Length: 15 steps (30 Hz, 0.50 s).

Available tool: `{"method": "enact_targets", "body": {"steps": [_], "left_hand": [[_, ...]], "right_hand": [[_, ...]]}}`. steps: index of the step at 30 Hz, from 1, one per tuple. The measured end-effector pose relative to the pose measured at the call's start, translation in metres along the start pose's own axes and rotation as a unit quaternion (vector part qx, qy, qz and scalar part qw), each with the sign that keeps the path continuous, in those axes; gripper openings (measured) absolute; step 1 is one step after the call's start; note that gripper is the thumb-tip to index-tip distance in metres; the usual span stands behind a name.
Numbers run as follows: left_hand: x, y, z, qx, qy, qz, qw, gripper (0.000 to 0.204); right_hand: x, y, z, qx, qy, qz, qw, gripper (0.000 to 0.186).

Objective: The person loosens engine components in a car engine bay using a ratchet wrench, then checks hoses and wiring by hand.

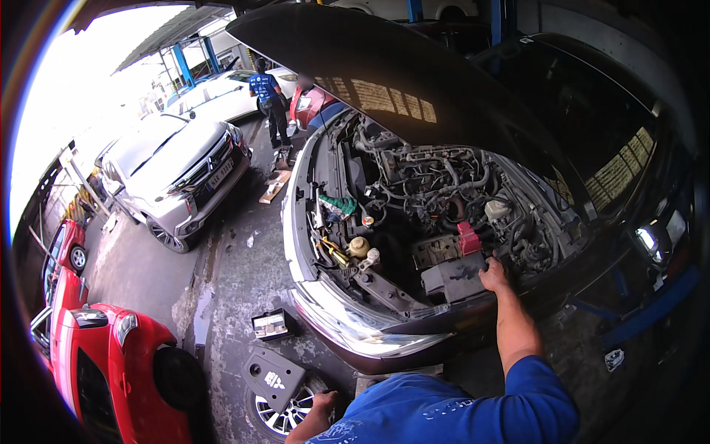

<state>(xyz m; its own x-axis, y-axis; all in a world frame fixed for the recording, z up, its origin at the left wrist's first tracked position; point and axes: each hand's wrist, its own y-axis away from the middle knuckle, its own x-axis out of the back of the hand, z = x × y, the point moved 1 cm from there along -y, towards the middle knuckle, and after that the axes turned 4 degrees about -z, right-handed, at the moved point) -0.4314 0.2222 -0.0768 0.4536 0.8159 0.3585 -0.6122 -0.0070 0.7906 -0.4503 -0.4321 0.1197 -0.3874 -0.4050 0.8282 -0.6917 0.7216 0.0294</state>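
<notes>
Over the front corner of the open engine bay (414, 174), my right hand (494, 275) is closed beside a grey box-shaped battery (451, 280). A small dark part shows at its fingertips; what it grips I cannot make out. Just behind the battery sits a red plastic cover (467, 238). Low down, my left hand (325, 402) is beside a wheel (285, 414) lying on the floor, its fingers mostly hidden against the dark tyre. A grey plastic engine cover (274, 377) rests on that wheel.
The raised hood (414, 81) hangs over the bay. Yellow-handled tools (334, 251) and a green cloth (339, 206) lie along its left edge. A small open box (271, 325) stands on the floor. Red (111, 362) and silver (174, 166) vehicles are left; another person (268, 100) stands far off.
</notes>
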Motion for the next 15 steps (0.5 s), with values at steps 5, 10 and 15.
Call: {"method": "enact_targets", "body": {"steps": [5,10,15], "left_hand": [[0.0,0.005,0.004,-0.021,-0.017,0.009,1.0,0.027],[0.004,0.011,0.007,0.017,-0.009,-0.006,1.0,0.044],[0.003,0.013,0.01,-0.045,-0.039,0.023,0.998,0.034]], "right_hand": [[0.004,0.001,-0.002,-0.005,-0.001,-0.009,1.0,0.045],[0.003,0.002,-0.005,-0.009,-0.007,-0.016,1.0,0.046],[-0.001,-0.002,0.005,0.007,0.025,0.003,1.0,0.048]]}}
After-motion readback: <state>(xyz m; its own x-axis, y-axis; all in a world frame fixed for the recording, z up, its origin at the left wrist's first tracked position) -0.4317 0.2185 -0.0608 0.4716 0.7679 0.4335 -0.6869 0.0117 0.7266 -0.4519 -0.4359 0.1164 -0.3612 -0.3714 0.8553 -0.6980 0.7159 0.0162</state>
